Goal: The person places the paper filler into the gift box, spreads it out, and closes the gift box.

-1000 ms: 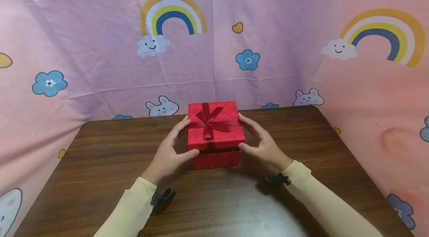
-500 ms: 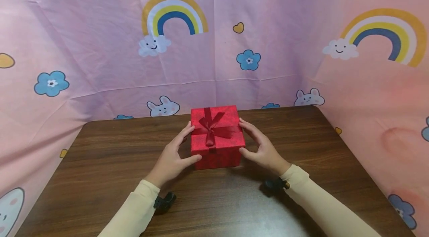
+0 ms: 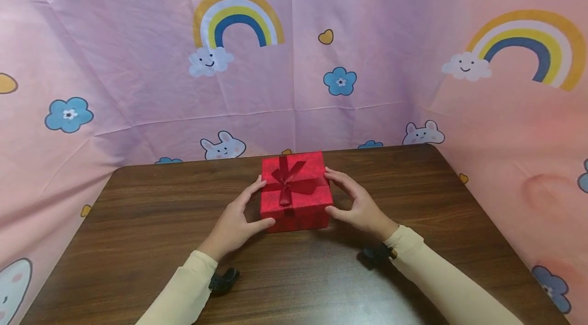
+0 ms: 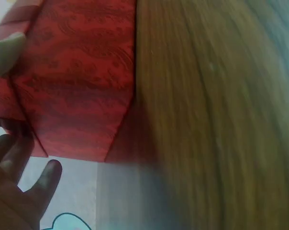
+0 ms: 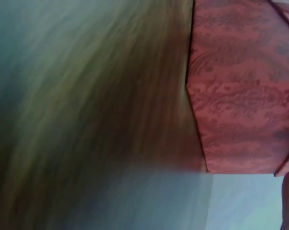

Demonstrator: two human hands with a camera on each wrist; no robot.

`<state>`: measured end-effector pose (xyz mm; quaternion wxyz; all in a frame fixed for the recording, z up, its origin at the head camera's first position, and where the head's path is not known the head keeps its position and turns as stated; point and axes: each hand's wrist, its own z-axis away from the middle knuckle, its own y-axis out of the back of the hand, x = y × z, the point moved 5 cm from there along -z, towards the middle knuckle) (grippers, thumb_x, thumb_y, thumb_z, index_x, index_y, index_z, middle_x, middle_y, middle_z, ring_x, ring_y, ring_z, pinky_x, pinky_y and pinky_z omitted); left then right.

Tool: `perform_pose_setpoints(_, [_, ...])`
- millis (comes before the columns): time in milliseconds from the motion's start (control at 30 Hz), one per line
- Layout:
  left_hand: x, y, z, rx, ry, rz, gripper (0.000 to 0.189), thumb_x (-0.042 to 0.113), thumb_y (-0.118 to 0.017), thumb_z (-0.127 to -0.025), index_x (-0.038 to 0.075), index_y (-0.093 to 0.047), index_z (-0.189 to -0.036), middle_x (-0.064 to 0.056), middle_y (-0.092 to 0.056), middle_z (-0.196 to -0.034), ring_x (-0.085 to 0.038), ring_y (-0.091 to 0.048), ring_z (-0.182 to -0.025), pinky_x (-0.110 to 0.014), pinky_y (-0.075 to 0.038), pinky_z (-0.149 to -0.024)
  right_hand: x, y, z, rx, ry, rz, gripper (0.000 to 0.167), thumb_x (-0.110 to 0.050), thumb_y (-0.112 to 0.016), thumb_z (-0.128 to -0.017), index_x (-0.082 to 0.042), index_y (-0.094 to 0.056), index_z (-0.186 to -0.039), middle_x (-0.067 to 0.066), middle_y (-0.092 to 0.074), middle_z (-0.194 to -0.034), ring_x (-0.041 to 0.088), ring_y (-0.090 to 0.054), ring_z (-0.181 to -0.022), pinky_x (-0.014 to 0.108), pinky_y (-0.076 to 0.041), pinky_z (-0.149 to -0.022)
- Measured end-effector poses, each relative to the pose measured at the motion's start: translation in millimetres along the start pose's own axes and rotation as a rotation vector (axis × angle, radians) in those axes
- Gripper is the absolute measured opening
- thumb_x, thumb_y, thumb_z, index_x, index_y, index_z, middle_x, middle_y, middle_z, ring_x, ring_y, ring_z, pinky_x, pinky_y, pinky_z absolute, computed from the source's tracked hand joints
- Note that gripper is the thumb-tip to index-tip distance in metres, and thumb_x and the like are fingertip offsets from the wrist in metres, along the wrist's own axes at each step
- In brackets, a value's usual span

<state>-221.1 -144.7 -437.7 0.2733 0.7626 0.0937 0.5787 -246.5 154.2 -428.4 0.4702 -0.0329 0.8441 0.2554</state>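
Observation:
A red patterned gift box [image 3: 304, 223] stands on the wooden table, its lid [image 3: 314, 166] seated over the top. A dark red ribbon bow [image 3: 286, 184] crosses the lid. My left hand [image 3: 231, 225] grips the lid's left side, thumb near the front corner and fingers along the side. From the opposite side my right hand [image 3: 362, 213] holds the lid in the same way. In the left wrist view the box wall [image 4: 82, 86] shows below the lid's edge, with the thumb [image 4: 5, 53] on the lid. Only a bit of the right hand appears in the right wrist view.
The brown wooden table [image 3: 151, 233] reaches back to a pink and purple cloth backdrop [image 3: 294, 59] printed with rainbows and flowers. Black straps with small devices [image 3: 224, 280] sit at both wrists, under cream sleeves [image 3: 455, 276].
Both hands have lowered with the lid. The dark gap seen under its front edge a second ago has closed, and less of the box's front wall shows.

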Motion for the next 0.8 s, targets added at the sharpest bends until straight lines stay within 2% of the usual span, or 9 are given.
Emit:
perform_pose_setpoints(233, [-4.4, 0.0, 3.0, -0.003, 0.007, 0.001, 0.091, 0.033, -0.090, -0.082, 0.032, -0.039, -0.157, 0.003, -0.028, -0.169, -0.031, -0.046, -0.144, -0.056, -0.045, -0.111, 9.7, -3.5, 4.2, -0.060, -0.017, 0.006, 0.075, -0.002, -0.085, -0.084, -0.006, -0.049, -0.150, 0.012, -0.042, -0.161, 0.032, -0.040, -0.149, 0.045, -0.035, -0.120])
perform_pose_setpoints(467, [-6.5, 1.0, 2.6, 0.002, 0.011, -0.029, 0.091, 0.038, -0.090, -0.081, 0.035, -0.039, -0.157, 0.000, -0.037, -0.165, -0.032, -0.053, -0.135, -0.057, -0.049, -0.106, 11.3, -6.6, 5.8, -0.067, -0.042, 0.009, 0.076, -0.006, -0.083, -0.087, -0.011, -0.046, -0.153, 0.010, -0.038, -0.164, 0.028, -0.037, -0.151, 0.047, -0.036, -0.119])
perform_pose_setpoints(567, [-6.6, 2.3, 2.3, -0.022, -0.014, -0.036, 0.091, 0.038, -0.088, -0.082, 0.033, -0.038, -0.158, 0.001, -0.035, -0.166, -0.031, -0.049, -0.139, -0.056, -0.048, -0.109, 13.9, -6.7, 7.2, -0.087, -0.048, -0.008, 0.075, -0.007, -0.081, -0.089, -0.011, -0.043, -0.154, 0.010, -0.036, -0.165, 0.029, -0.035, -0.152, 0.053, -0.035, -0.118])
perform_pose_setpoints(700, [-8.7, 12.0, 0.8, -0.050, -0.055, -0.018, 0.088, 0.033, -0.084, -0.088, 0.030, -0.035, -0.160, 0.002, -0.037, -0.165, -0.028, -0.044, -0.145, -0.053, -0.044, -0.113, 16.6, 1.6, 6.8, -0.096, -0.065, -0.047, 0.067, -0.005, -0.073, -0.095, -0.009, -0.043, -0.155, 0.010, -0.040, -0.163, 0.031, -0.039, -0.150, 0.057, -0.035, -0.117])
perform_pose_setpoints(800, [-12.9, 27.6, -3.4, -0.009, -0.049, 0.021, 0.080, 0.026, -0.077, -0.095, 0.024, -0.034, -0.161, -0.005, -0.041, -0.162, -0.030, -0.045, -0.145, -0.054, -0.042, -0.114, 17.3, 17.6, 1.6, -0.021, -0.067, -0.011, 0.056, -0.001, -0.067, -0.098, -0.005, -0.049, -0.150, 0.011, -0.049, -0.156, 0.032, -0.046, -0.144, 0.054, -0.038, -0.116])
